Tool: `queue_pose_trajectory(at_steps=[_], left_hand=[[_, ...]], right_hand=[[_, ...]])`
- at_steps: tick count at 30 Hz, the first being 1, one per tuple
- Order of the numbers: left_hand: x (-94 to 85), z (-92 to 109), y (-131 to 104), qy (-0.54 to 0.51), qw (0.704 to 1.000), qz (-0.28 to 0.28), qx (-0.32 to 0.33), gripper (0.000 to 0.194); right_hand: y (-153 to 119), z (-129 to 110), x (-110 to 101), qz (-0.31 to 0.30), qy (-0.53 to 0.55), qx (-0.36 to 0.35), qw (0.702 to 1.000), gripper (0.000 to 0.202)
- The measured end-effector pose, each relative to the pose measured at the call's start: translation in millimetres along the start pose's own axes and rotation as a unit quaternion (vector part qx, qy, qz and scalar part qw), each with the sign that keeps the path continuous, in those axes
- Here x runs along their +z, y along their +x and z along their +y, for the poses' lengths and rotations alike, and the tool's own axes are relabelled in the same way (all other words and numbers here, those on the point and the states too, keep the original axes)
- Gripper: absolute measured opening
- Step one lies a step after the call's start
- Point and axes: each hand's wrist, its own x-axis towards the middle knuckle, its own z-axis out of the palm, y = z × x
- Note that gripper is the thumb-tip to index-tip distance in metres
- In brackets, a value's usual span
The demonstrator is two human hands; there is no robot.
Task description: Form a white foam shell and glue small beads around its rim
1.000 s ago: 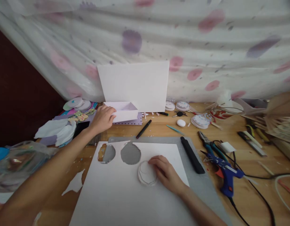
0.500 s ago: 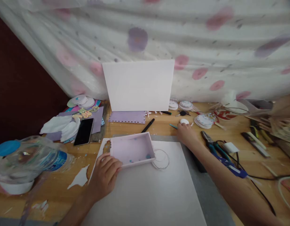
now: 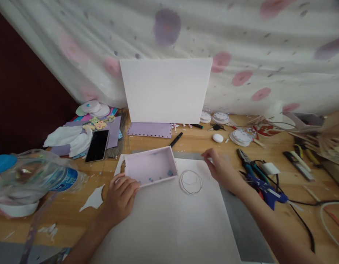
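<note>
My left hand [image 3: 122,196] grips the near left corner of a shallow pale pink box [image 3: 151,167], its fingers closed over the wall. The box is tilted with its open side facing me, and small blue bits lie inside. My right hand [image 3: 217,167] is above the right edge of a white board [image 3: 172,223], thumb and fingertips pinched together; whatever they hold is too small to make out. Between the hands, a loose coil of thin white wire [image 3: 191,182] lies on the board, just right of the box.
Behind stands a white panel [image 3: 166,91]. A phone [image 3: 97,145] and a plastic bottle [image 3: 34,179] are at left. On the right are pliers [image 3: 247,163], a blue glue gun [image 3: 268,190], a white egg-shaped piece [image 3: 217,138] and round white stacks [image 3: 240,137].
My right hand has come back toward me from the white egg-shaped piece, which now shows fully. The box has shifted slightly left, away from the wire coil, with my left hand still on it.
</note>
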Motion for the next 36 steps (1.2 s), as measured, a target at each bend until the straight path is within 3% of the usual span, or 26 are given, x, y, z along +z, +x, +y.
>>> queue_pose_trajectory(at_steps=[4,8,12,14,16,20,24,26,28,32,36], left_hand=[[5.0,-8,9,0.032,0.999,0.012,0.013,0.013],[13.9,-5,17,0.036,0.998,0.022,0.044,0.016],[25.2,4,23,0.047,0.994,0.029,0.097,0.021],[31.1,9,24,0.061,0.990,0.036,0.122,0.021],[36.7,11,25,0.078,0.985,0.051,0.142,0.019],[46.4,11,26,0.107,0.980,0.080,0.147,0.018],[54.4,9,27,0.102,0.982,0.059,0.148,0.021],[57.2,8,27,0.089,0.985,0.042,0.144,0.020],[58.5,8,27,0.081,0.986,0.034,0.143,0.020],[58.3,9,25,0.074,0.986,0.030,0.148,0.024],[58.9,10,23,0.067,0.987,0.025,0.146,0.020]], right_hand=[[-45,-34,10,-0.048,0.131,-0.084,0.987,0.015],[-75,-71,17,-0.075,0.219,-0.138,0.963,0.029],[-89,-88,8,-0.116,0.346,-0.136,0.921,0.027],[-89,-86,0,-0.057,0.441,-0.106,0.889,0.019],[-86,-77,-7,0.053,0.512,-0.072,0.855,0.015],[-73,-59,-9,0.234,0.504,0.003,0.831,0.013],[-59,-59,0,0.291,0.492,0.035,0.820,0.017],[-54,-64,7,0.288,0.481,0.022,0.828,0.019],[-49,-67,16,0.276,0.426,0.008,0.861,0.017],[-45,-66,33,0.228,0.151,-0.066,0.960,0.009],[-41,-68,44,0.167,-0.060,-0.048,0.983,0.017]])
